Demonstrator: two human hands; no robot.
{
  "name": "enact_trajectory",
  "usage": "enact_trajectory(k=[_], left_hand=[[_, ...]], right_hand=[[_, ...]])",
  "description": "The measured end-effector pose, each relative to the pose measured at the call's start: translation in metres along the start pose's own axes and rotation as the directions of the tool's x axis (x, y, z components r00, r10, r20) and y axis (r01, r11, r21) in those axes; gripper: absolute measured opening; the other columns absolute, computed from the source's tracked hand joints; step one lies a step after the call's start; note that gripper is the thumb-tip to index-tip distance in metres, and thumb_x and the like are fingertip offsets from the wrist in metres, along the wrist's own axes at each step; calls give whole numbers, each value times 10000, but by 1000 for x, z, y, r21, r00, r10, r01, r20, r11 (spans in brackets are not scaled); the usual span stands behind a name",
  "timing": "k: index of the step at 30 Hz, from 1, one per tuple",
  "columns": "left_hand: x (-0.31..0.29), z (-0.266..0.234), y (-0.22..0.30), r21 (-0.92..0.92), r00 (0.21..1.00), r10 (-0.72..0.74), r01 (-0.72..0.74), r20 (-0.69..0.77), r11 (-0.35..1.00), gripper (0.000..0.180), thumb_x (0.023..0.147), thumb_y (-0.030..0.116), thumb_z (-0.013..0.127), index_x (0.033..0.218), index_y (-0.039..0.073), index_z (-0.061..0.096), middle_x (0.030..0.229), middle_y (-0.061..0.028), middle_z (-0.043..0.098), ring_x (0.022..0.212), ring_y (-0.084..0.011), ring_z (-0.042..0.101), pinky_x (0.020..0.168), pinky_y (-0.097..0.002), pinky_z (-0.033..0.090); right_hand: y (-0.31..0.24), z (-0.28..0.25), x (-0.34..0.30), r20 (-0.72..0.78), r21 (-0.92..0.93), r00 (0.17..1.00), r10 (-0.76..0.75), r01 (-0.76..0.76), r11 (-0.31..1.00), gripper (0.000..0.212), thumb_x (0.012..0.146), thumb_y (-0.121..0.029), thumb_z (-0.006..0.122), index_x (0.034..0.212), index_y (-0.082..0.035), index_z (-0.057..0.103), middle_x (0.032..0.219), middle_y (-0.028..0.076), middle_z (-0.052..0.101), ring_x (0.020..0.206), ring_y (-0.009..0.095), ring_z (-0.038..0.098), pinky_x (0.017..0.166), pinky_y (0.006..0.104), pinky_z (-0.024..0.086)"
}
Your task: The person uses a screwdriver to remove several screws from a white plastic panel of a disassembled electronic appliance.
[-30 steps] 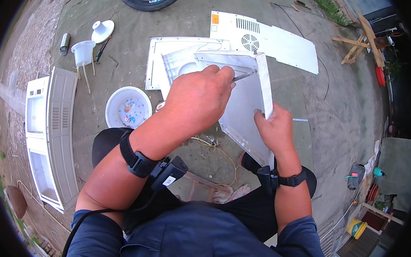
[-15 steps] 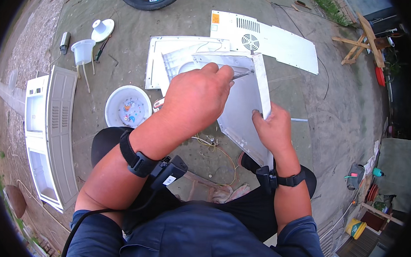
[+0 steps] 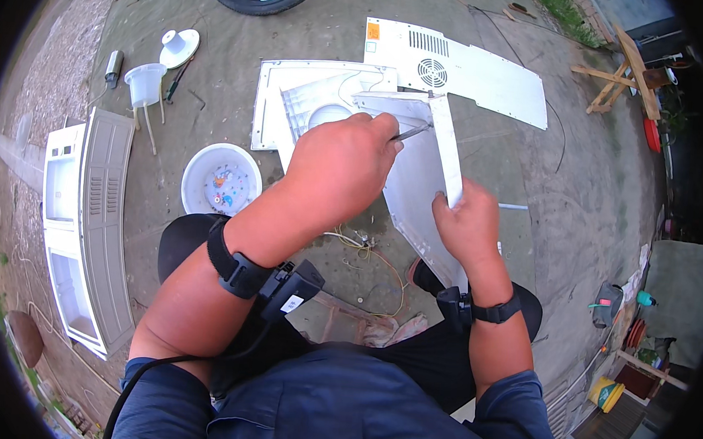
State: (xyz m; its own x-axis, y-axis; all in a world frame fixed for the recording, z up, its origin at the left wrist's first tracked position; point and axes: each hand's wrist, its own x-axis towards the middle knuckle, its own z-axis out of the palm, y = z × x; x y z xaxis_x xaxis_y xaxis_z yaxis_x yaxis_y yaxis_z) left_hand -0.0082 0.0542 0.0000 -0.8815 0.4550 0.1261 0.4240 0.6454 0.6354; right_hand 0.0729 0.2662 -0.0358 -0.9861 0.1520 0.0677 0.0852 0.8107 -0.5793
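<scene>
My left hand (image 3: 343,159) is closed around a screwdriver (image 3: 413,132); its handle is hidden in the fist, and only a thin metal shaft shows. The tip of the shaft is at the inner upper corner of a white sheet panel (image 3: 419,171) with folded edges. My right hand (image 3: 468,223) grips the panel's right edge, with the thumb on the inner face and the fingers hidden behind. The panel stands tilted between my knees. Its lower end reaches down near my right wrist.
Flat white panels (image 3: 274,102) and a vented white panel (image 3: 489,79) lie ahead on the ground. A round white basin (image 3: 223,181) with small parts, a white cup with legs (image 3: 144,86) and a grey-white casing (image 3: 102,220) are to the left. Thin wires (image 3: 381,265) lie between my feet.
The white panel has turned slightly, its upper left flange now showing shorter beside my left hand. The screwdriver's tip stays at the corner, and both hands keep their grips.
</scene>
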Motion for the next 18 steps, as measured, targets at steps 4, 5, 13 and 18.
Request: enact_trajectory(k=[4,5,13,18], left_hand=[[3,-11,-2,-125,982,-88,110,170,986,159,955,191,624,987,36,644,890,-187,667,743,-417,649,689,-494,502],[4,-13,-3,-117,978,-92,115,187,986,163,958,192,621,987,33,644,878,-191,669,744,-418,648,687,-492,501],[-1,6,-3,21,999,-17,17,28,1000,193,988,199,584,974,16,643,812,-198,676,728,-402,649,649,-451,512],[10,-14,3,-549,787,-281,593,549,589,187,990,187,580,982,12,646,793,-200,665,701,-409,640,634,-438,513]], right_hand=[[-2,0,-2,30,3,1000,2,-2,1000,194,774,-100,658,946,-26,708,817,207,656,751,419,649,651,460,528],[-1,0,-2,29,11,1000,-2,2,1000,188,775,-102,660,940,-28,708,819,208,656,754,419,650,654,462,528],[0,0,-2,62,-54,998,0,3,999,202,774,-106,657,954,-29,709,858,212,670,788,427,655,680,469,538],[-1,0,-1,32,-45,999,-10,11,999,271,774,-109,658,1030,-39,715,910,218,686,824,425,666,709,468,551]])
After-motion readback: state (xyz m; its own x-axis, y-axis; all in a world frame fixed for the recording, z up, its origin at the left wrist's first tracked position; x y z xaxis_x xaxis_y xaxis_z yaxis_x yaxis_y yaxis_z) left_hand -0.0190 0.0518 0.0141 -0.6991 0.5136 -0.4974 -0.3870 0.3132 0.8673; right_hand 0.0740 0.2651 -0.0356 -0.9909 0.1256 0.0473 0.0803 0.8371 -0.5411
